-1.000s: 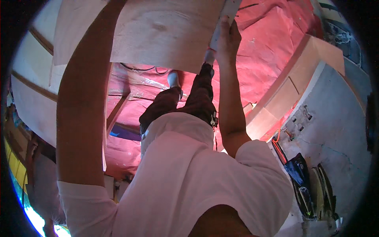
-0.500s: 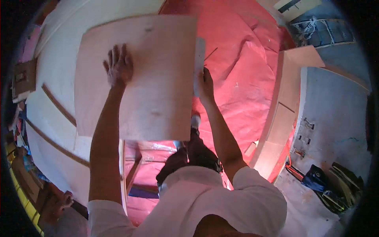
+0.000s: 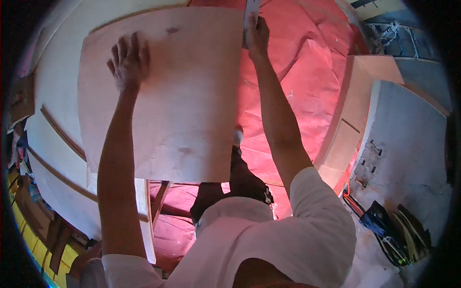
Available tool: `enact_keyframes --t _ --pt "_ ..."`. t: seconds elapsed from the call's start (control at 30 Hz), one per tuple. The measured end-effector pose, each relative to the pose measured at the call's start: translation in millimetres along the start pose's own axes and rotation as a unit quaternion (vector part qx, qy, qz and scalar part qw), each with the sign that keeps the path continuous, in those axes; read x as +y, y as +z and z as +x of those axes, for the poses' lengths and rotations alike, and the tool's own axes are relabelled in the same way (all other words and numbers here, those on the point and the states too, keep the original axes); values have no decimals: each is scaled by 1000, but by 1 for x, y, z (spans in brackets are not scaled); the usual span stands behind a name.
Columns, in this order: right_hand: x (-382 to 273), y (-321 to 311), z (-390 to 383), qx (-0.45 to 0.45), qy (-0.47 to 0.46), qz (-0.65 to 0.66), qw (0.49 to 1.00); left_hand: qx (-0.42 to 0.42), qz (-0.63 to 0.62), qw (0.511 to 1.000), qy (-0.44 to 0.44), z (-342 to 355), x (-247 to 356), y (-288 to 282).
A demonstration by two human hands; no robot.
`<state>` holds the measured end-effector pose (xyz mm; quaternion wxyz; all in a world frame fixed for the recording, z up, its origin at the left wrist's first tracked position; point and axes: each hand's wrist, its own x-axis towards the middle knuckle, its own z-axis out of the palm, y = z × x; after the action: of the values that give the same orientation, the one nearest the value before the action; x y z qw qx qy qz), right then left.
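Observation:
A large plywood sheet [image 3: 187, 101] lies over a pale work surface [image 3: 57, 91] in front of me. My left hand [image 3: 128, 62] rests on its upper left part with fingers spread and apart. My right hand [image 3: 257, 33] is closed on a grey flat bar [image 3: 252, 7] just beyond the sheet's right edge, near its upper corner. My legs and one pale shoe show below the sheet.
A red covering [image 3: 302, 77] spreads over the floor. At right are a long plywood box [image 3: 338, 144], a grey wall [image 3: 403, 139] with fittings and a dark bag [image 3: 374, 221]. Wooden strips [image 3: 67, 134] lie on the left surface, and yellow boards [image 3: 33, 235] sit at lower left.
The view has shifted, showing more of the sheet than a second ago. Since half a second ago, my right hand has moved up with the grey bar, and my left hand appears higher.

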<state>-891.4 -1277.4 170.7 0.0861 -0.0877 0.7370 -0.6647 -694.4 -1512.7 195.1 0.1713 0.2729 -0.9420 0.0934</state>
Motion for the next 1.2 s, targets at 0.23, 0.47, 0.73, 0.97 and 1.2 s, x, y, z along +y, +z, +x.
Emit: enact_keyframes --t 0.23,0.47,0.73,0.97,1.2 --pt "51 8 -7 14 -56 -8 998 4 -3 1000 8 -1 -17 9" --pt "99 -19 -12 -121 -20 353 927 31 -53 996 57 5 -4 20" --pt "50 -9 -57 65 -50 -35 996 17 -2 999 47 2 -19 22" --pt "105 -35 -94 75 -140 -45 986 -110 6 993 -47 6 16 -6" --pt "16 -33 -162 31 -28 -24 999 -121 29 991 -40 6 -5 12"
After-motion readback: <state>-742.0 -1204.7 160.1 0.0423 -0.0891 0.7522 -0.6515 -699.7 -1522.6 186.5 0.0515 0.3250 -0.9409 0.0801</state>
